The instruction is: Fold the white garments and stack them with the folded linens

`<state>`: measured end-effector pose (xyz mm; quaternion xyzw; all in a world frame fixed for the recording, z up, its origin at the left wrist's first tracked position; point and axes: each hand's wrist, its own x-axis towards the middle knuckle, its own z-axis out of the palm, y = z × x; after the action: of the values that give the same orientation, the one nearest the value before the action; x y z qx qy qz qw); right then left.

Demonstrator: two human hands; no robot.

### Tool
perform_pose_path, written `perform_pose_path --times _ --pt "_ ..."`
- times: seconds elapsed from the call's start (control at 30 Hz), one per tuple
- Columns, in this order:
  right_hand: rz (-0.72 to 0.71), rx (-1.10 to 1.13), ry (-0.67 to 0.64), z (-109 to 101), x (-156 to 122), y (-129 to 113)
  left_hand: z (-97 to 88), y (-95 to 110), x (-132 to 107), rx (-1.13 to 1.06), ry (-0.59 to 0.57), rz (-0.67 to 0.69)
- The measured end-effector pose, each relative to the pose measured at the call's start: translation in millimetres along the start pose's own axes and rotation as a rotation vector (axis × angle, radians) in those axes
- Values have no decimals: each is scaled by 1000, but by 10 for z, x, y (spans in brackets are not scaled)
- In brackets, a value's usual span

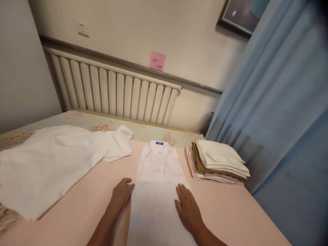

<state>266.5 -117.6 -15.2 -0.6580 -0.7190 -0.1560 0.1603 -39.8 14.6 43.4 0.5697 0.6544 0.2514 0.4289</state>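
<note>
A white collared shirt [157, 198] lies front up on the pink surface before me, folded into a long narrow shape. Its collar, with a blue label inside, points away from me. My right hand [188, 206] rests flat on the shirt's right side, fingers stretched out. At the shirt's left edge is my left hand [123, 191], turned on its side with its fingers loosely bent. Its thumb is apart from the fingers and touches the cloth; some fingers are hidden.
A loose white garment [53, 160] spreads over the left side. To the right stands a stack of folded clothes [217, 160], beside a blue curtain [256, 102]. Beyond the floral cover [102, 126] is a radiator [120, 90] along the wall.
</note>
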Motion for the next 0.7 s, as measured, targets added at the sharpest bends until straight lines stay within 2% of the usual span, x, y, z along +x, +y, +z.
perform_pose_path --times 0.2,0.37,0.5,0.7 --pt "8 12 0 -9 2 -3 56 -27 -44 119 14 68" --pt "23 29 -27 -29 8 -16 67 44 -133 200 60 146" --pt "27 58 -7 -33 13 -24 98 105 -122 141 105 183" --pt "27 36 -21 -40 17 -24 158 89 -71 -43 108 96"
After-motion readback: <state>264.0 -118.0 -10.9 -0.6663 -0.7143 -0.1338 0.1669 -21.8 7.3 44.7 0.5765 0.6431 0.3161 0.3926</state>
